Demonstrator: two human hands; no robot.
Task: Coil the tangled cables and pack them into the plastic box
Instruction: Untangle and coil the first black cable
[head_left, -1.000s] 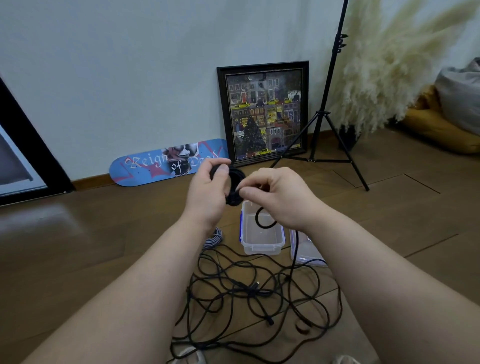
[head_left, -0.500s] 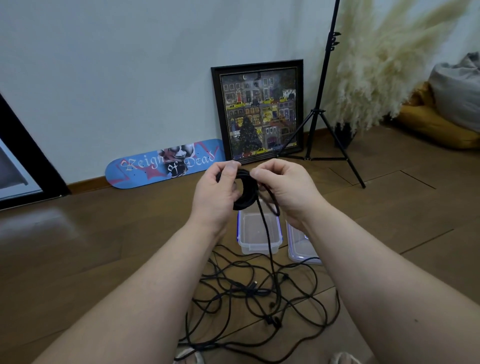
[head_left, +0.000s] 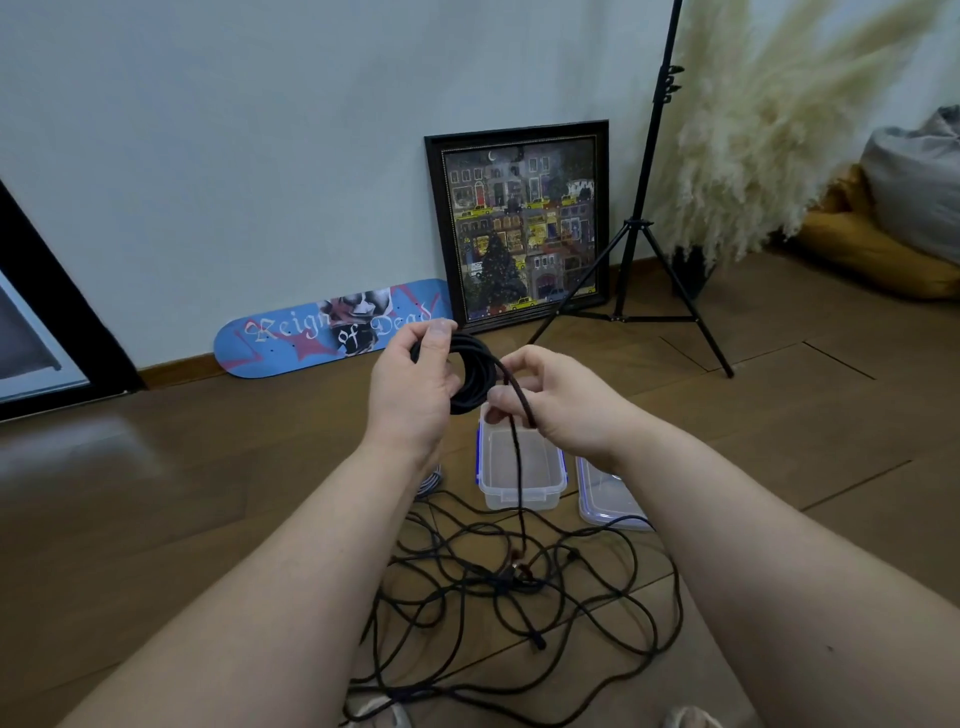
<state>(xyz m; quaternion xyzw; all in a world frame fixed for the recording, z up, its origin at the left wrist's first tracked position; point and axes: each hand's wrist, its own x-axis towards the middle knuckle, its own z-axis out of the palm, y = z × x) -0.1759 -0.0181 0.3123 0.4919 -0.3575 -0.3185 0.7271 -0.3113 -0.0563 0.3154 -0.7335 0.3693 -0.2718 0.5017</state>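
Note:
My left hand (head_left: 415, 387) grips a small coil of black cable (head_left: 475, 371), thumb on top, held above the floor. My right hand (head_left: 558, 397) pinches the same cable's loose strand (head_left: 517, 467) just right of the coil. That strand hangs straight down in front of the clear plastic box (head_left: 521, 491) to a tangle of black cables (head_left: 519, 597) spread on the wooden floor. The open box stands on the floor below my hands. Its clear lid (head_left: 605, 501) lies beside it on the right.
A grey coiled cable (head_left: 428, 480) peeks out behind my left forearm. Against the wall lean a blue skateboard deck (head_left: 311, 332) and a framed picture (head_left: 522, 228). A black tripod stand (head_left: 644, 218), pampas grass (head_left: 769, 114) and cushions (head_left: 883, 228) fill the right side.
The coil in my left hand has grown by another loop. My right hand has slid down the strand, which now hangs straighter and pulls up from the tangle.

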